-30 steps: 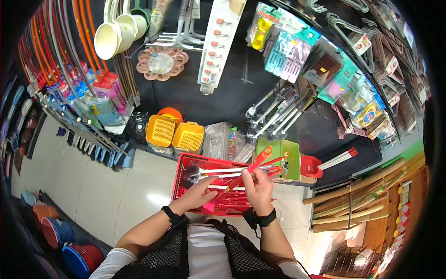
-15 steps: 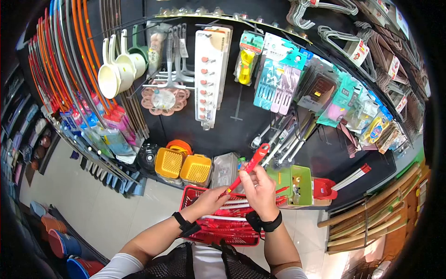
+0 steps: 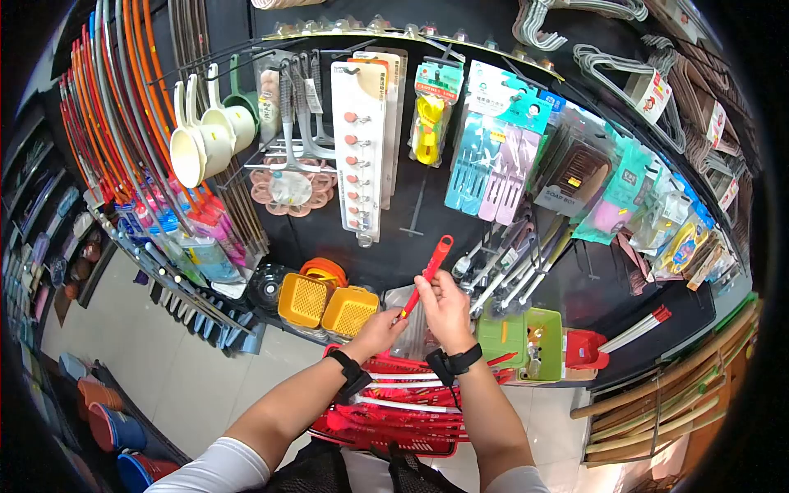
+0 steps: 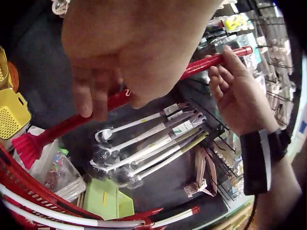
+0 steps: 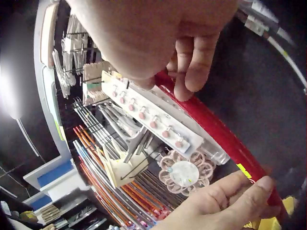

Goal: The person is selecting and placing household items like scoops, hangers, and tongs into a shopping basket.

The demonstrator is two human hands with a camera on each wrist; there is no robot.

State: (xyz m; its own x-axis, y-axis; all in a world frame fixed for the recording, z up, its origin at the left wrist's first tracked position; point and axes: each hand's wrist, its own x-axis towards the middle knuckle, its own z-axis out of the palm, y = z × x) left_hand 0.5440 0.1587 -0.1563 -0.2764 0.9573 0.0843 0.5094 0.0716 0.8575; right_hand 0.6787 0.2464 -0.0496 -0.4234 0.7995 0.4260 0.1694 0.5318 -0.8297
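Observation:
Both hands hold a red long-handled brush point(image 3: 425, 275) tilted in front of the body, above and beyond the red shopping basket point(image 3: 330, 429). My left hand point(image 3: 380, 332) grips the lower handle. Near the handle's top end, my right hand point(image 3: 445, 311) grips it with thumb and fingers. In the left wrist view the pink bristles point(image 4: 28, 149) point down at the left, near the basket. A yellow sticker point(image 5: 244, 170) on the handle shows close to the left thumb in the right wrist view. Several red and white handles point(image 3: 407, 405) lie in the basket.
Yellow baskets point(image 3: 302, 301) and a green bin point(image 3: 541, 345) stand beyond the shopping basket. On the black display wall hang white-handled brushes point(image 3: 501, 283), hook strips point(image 3: 359, 152), ladles point(image 3: 197, 152) and packaged goods. Long poles point(image 3: 107, 123) are at left, wooden sticks point(image 3: 649, 403) at right.
The brush has been raised from over the basket, up and toward the display wall, with both hands on it. The head view has tilted up toward the hanging goods.

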